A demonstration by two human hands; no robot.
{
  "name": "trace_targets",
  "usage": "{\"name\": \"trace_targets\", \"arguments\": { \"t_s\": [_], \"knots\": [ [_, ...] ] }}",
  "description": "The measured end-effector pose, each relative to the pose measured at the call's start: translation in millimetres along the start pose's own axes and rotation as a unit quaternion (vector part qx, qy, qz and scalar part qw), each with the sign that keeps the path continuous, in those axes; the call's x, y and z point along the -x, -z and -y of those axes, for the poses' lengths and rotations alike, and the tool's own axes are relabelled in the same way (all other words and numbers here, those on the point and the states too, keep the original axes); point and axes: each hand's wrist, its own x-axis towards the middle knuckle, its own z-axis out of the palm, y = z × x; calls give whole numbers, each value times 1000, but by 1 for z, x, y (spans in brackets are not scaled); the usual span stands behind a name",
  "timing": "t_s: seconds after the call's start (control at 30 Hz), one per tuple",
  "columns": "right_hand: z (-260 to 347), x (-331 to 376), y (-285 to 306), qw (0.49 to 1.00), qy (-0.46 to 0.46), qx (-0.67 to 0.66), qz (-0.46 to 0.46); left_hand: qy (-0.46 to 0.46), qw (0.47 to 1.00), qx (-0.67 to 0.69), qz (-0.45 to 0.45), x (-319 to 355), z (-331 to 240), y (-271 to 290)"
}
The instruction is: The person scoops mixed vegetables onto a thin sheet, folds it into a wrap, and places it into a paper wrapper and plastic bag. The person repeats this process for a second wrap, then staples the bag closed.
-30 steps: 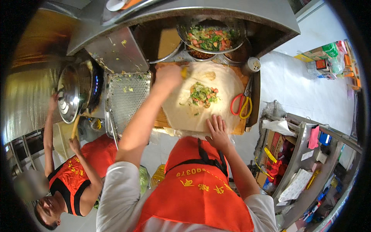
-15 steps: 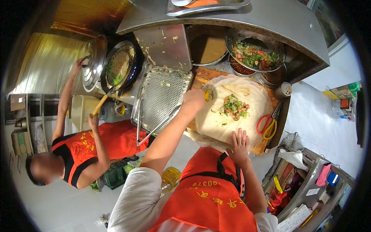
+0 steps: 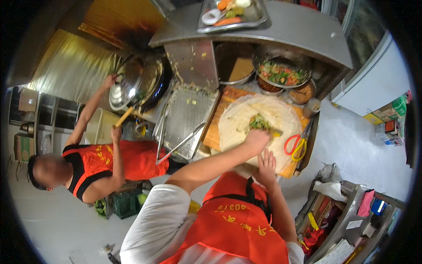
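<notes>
A stack of thin, round, pale dough sheets point(image 3: 235, 114) lies on a wooden board point(image 3: 213, 138). Chopped green and red vegetable filling point(image 3: 260, 122) is heaped on its middle. My left hand point(image 3: 256, 141) is closed around a small yellow tool point(image 3: 276, 132) at the near side of the filling; most of the tool is hidden, so its exact kind does not show. My right hand point(image 3: 267, 168) rests flat on the stack's near edge with fingers stretched out, holding nothing. Red-and-yellow-handled scissors point(image 3: 295, 147) lie to the right of the dough.
Behind the board stand a bowl of chopped vegetables point(image 3: 281, 73) and a deep pot point(image 3: 237, 70). A perforated tray point(image 3: 187, 116) with tongs point(image 3: 182, 143) is to the left. Further left, a co-worker point(image 3: 105, 160) holds a lid point(image 3: 127, 88) and a wooden handle by a wok.
My left hand has moved right and nearer, from the dough's left edge to beside the filling, carrying the yellow tool. The co-worker's lid now covers part of the wok.
</notes>
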Motion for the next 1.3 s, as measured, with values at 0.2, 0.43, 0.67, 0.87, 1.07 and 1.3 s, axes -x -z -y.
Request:
{"name": "trace_targets", "arguments": {
  "t_s": [0.2,0.43,0.67,0.87,1.07,1.3],
  "knots": [
    [-2,0,-1,1000,11,9,-18,178,945,241,-132,-66,33,110],
    [-6,17,43,981,45,-140,-125,282,909,176,-251,-52,123,88],
    [-38,104,-25,710,-307,-620,-130,434,829,308,-173,181,50,-53],
    [-24,66,-27,697,-363,-617,-40,506,591,606,-167,173,29,-111],
    [-24,47,20,857,-328,-392,58,548,474,678,-120,161,45,-140],
    [-53,-55,68,981,-25,168,-90,540,565,610,-130,155,55,-195]
  ]
}}
